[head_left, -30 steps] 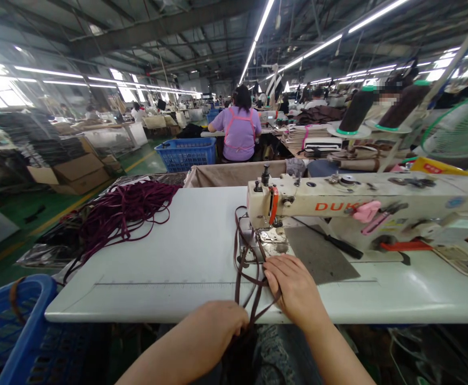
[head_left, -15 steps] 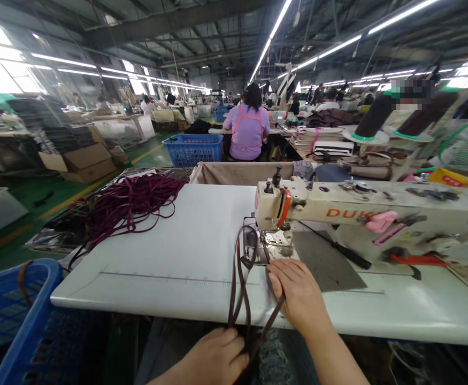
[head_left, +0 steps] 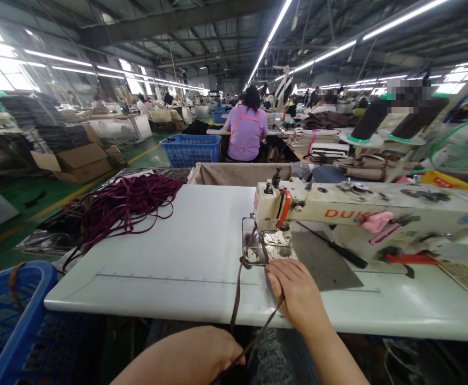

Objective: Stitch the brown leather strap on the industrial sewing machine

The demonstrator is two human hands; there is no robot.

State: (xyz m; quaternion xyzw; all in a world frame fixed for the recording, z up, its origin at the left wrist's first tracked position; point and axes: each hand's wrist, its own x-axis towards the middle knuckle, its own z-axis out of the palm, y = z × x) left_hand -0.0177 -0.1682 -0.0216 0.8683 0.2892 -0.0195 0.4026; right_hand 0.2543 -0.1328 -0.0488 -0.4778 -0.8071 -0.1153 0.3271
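Observation:
A narrow dark brown strap (head_left: 237, 299) runs from under the presser foot of the sewing machine (head_left: 309, 206) down over the table's front edge. My right hand (head_left: 296, 291) lies on the table just in front of the needle area, fingers together, pressing the strap there. From beneath that palm the strap slants down to my left hand (head_left: 217, 353). Below the table edge, over my lap, the left hand is closed on the strap; its fingertips are partly hidden. Part of the strap hangs by the left side of the needle plate.
Dark red straps (head_left: 133, 206) lie heaped at the table's back left. A blue basket (head_left: 49, 278) stands at the left edge. Behind the white table (head_left: 169, 256) is a fabric-lined bin (head_left: 237, 172). Beyond it sits a person in purple (head_left: 246, 131). Thread cones (head_left: 372, 118) stand at right.
The strap loops at the needle plate have been drawn down to a single length. My left hand has moved lower and turned, while my right hand stays in place.

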